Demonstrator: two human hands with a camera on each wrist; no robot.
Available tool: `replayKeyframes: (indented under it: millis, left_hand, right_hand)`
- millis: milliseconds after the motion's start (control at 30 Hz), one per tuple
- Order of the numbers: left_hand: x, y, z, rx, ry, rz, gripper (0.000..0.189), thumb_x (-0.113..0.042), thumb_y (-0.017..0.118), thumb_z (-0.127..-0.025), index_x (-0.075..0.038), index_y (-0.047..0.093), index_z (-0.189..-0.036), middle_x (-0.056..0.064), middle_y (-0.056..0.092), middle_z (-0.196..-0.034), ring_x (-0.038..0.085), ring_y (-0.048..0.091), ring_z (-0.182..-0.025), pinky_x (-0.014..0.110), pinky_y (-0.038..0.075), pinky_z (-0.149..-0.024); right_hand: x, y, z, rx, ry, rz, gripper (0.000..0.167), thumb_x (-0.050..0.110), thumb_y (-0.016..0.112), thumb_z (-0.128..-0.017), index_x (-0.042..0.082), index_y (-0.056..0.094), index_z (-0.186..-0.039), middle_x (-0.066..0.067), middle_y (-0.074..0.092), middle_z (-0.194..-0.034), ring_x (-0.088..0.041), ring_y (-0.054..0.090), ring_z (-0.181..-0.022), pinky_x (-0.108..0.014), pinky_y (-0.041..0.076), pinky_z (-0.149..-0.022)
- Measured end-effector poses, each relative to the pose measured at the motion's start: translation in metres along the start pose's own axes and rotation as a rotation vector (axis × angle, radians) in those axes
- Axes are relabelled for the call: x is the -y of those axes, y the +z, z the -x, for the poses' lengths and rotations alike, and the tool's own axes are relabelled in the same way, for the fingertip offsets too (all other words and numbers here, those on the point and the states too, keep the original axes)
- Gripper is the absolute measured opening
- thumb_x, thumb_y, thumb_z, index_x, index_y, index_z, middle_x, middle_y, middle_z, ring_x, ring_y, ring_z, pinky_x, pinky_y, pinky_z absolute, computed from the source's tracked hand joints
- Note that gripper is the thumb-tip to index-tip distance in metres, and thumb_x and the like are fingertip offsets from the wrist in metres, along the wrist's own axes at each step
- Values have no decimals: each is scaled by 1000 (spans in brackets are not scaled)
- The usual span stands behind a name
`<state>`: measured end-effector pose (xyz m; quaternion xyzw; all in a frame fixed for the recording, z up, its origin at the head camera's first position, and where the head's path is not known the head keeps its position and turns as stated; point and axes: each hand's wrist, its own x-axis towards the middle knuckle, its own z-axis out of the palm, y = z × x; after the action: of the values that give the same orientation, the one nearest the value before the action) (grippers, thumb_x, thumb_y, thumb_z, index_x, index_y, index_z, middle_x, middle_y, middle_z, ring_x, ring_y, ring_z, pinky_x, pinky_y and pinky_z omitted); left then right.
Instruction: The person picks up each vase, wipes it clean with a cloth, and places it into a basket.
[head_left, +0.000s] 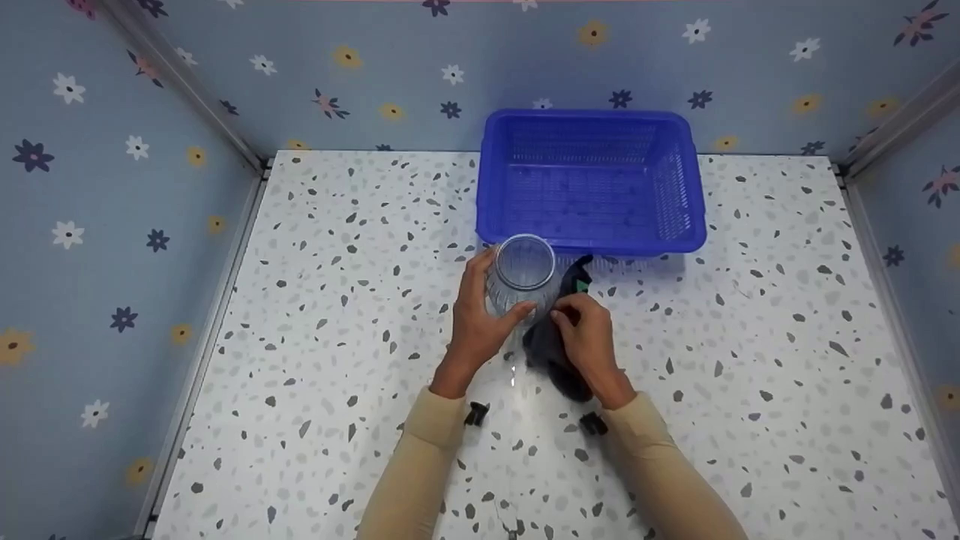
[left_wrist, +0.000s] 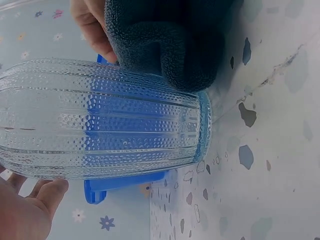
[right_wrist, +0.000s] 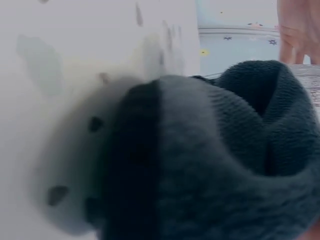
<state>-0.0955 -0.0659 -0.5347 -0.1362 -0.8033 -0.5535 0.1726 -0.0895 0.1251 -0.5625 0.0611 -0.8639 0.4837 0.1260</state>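
A clear glass jar (head_left: 525,281) stands on the table, its round mouth facing up. Ribs and small dimples cover its side (left_wrist: 140,120) in the left wrist view. My left hand (head_left: 478,321) holds the jar from the left, thumb at the front and fingers round the far side. Beside it on the right is a dark cloth (head_left: 550,349) with a towel-like pile, bunched into folds (right_wrist: 225,145). My right hand (head_left: 589,337) pinches the cloth close against the jar. A small green patch (head_left: 582,286) shows on the cloth near the right fingertips.
A blue plastic basket (head_left: 592,245) stands just behind the jar, against the back wall. Two small black clips (head_left: 476,414) are near the wrists. Flower-patterned panels (head_left: 390,60) enclose the speckled white table (head_left: 337,300) at the back and sides.
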Motion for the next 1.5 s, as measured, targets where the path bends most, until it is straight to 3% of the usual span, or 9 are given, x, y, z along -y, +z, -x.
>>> replayKeyframes:
  millis: [333, 500, 700, 1000, 1200, 1500]
  left_hand:
    - [-2, 0, -1, 1, -14, -13, 85, -37, 87, -89, -2, 44, -154, 16, 48, -157, 29, 45, -148, 47, 42, -117]
    - [-2, 0, -1, -6, -13, -10, 86, -34, 89, -87, -2, 44, -154, 16, 48, -157, 28, 46, -148, 45, 42, -117]
    - [-2, 2, 0, -16, -13, -11, 86, -29, 90, -85, -1, 45, -153, 16, 48, -157, 29, 45, -148, 45, 42, -118]
    - [-1, 1, -1, -15, -22, -1, 94, -64, 77, -90, -2, 45, -152, 15, 49, -156, 27, 45, -148, 44, 42, -118]
    - [1, 1, 0, -10, -10, -7, 88, -51, 82, -90, -3, 45, -154, 15, 48, -157, 28, 45, -148, 46, 42, -117]
    - [1, 0, -1, -1, -9, -18, 86, -43, 85, -90, -3, 44, -155, 15, 47, -158, 28, 45, -148, 48, 43, -116]
  right_hand:
    - [46, -29, -12, -97, -48, -102, 5, -7, 76, -93, -2, 74, -94, -15, 72, -94, -25, 70, -88, -30, 59, -77]
    - [69, -35, -19, -128, -103, -121, 5, -5, 77, -93, -1, 76, -93, -14, 72, -95, -23, 69, -86, -21, 55, -76]
    - [78, -37, -24, -134, -144, -103, 4, -4, 77, -93, 1, 77, -92, -13, 71, -94, -20, 67, -79, -18, 52, -71]
    - [73, -35, -20, -134, -147, -68, 9, -6, 78, -91, 2, 77, -92, -12, 70, -94, -20, 68, -82, -19, 54, -72]
    - [51, -28, -10, -110, -92, -52, 6, -6, 78, -92, -1, 76, -92, -12, 71, -94, -24, 70, -88, -28, 59, -77]
    - [10, -2, 3, -25, -30, 25, 5, -9, 77, -91, -4, 75, -92, -18, 72, -93, -33, 69, -87, -46, 56, -78]
